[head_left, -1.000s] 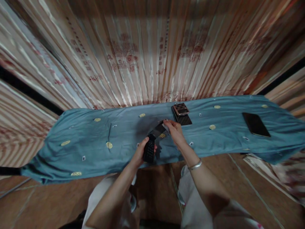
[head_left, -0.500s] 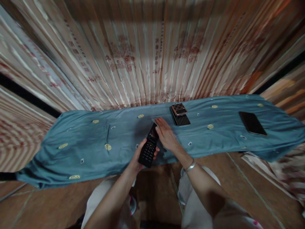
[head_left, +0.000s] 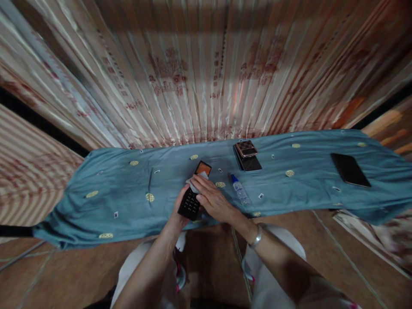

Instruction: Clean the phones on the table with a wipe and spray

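Note:
My left hand (head_left: 178, 211) grips the lower end of an open black flip phone (head_left: 192, 198) with a keypad; its upper half shows an orange lit screen. My right hand (head_left: 212, 201) lies across the middle of the phone and presses a small white cloth (head_left: 194, 185) against it with the fingertips. A silver bracelet sits on my right wrist. Both hands hover over the near edge of a blue patterned cloth (head_left: 112, 184) spread over a low surface.
A small spray bottle (head_left: 239, 189) with a blue cap lies just right of my hands. Behind it a stack of phones (head_left: 246, 154) rests on the cloth. A flat black smartphone (head_left: 350, 170) lies far right. Striped curtains hang behind; wooden floor below.
My right hand has come back from the far side of the phone and now presses the white cloth on its middle. The spray bottle, hidden before, is now uncovered on the cloth.

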### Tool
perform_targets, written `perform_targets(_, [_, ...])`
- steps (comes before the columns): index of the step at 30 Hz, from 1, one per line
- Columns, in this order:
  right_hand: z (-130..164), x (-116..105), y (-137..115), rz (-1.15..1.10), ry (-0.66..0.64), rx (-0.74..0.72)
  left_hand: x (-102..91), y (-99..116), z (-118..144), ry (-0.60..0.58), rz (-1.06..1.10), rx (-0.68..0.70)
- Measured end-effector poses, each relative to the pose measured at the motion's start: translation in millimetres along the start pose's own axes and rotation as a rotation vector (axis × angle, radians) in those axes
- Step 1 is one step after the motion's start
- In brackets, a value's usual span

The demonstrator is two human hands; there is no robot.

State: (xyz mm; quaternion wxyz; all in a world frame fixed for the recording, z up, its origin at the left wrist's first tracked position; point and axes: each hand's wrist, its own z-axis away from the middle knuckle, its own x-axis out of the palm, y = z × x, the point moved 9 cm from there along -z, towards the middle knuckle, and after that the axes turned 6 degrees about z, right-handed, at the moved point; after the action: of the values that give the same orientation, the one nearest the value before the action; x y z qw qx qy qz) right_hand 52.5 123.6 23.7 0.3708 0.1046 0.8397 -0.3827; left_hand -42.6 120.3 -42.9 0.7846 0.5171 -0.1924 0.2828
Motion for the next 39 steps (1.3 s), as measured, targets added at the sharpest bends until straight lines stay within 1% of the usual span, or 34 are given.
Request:
perform_targets(1, [-1.1, -3.4, 6.3, 0.015, 0.011, 0.023, 4.5, -9.3, 1.4, -0.021, 0.016, -0.104])
perform_targets(2, [-2.3, -7.9, 14.3, 0.035, 0.028, 0.052, 13.1, -16.9, 3.9, -0.078, 0.025, -0.191])
perform_targets(4, [-4.3, -17.7, 32.8, 0.072, 0.061, 0.123, 28.8, -24.1, 9.1, -0.166, 0.056, -0.277])
perform_targets(5, [-4.7, -21.9, 41.5, 0.088, 0.074, 0.160, 34.5, -26.4, 11.4, -0.193, 0.063, -0.303])
perform_targets(7, [-4.3, -27.8, 53.5, 0.102, 0.095, 0.213, 39.6, -29.3, 14.0, -0.200, 0.061, -0.329])
perform_targets(9, [-3.0, -28.9, 55.8, 0.088, 0.104, 0.229, 40.0, -29.5, 14.0, -0.190, 0.045, -0.316])
perform_targets(12, [-0.7, -21.2, 41.4, 0.031, 0.073, 0.184, 35.6, -28.4, 10.0, -0.152, 0.016, -0.272])
perform_targets(15, [1.8, -9.5, 17.3, -0.034, 0.013, 0.115, 24.0, -27.2, 3.2, -0.041, 0.013, -0.226])
perform_targets(17, [3.5, -3.6, 2.2, -0.065, -0.015, 0.074, 17.4, -22.1, -1.7, 0.018, 0.050, -0.151])
perform_targets(20, [6.2, 3.7, -15.3, -0.096, -0.055, 0.004, 11.4, -14.3, -7.1, 0.039, 0.108, -0.048])
perform_targets(24, [9.5, 7.6, -25.1, -0.075, -0.057, -0.053, 5.0, -11.1, -10.7, 0.054, 0.138, -0.006])
perform_targets(27, [10.7, 9.4, -21.3, 0.001, -0.059, -0.002, 6.0, -12.3, -11.5, 0.058, 0.149, -0.026])
perform_targets(29, [11.2, 10.7, -18.7, 0.056, -0.066, 0.032, 12.1, -14.4, -11.2, 0.024, 0.162, -0.067])
perform_targets(31, [11.5, 11.8, -19.4, 0.093, -0.069, 0.031, 19.3, -16.7, -10.4, -0.020, 0.189, -0.115])
perform_targets(33, [11.4, 11.8, -19.6, 0.104, -0.054, 0.036, 22.7, -18.7, -9.8, -0.035, 0.215, -0.153])
perform_targets(36, [10.2, 11.3, -17.4, 0.098, -0.023, 0.065, 22.1, -21.4, -9.8, -0.024, 0.220, -0.186])
perform_targets(39, [7.2, 12.3, -17.2, 0.159, -0.011, 0.039, 22.7, -23.0, -10.3, -0.036, 0.233, -0.207])
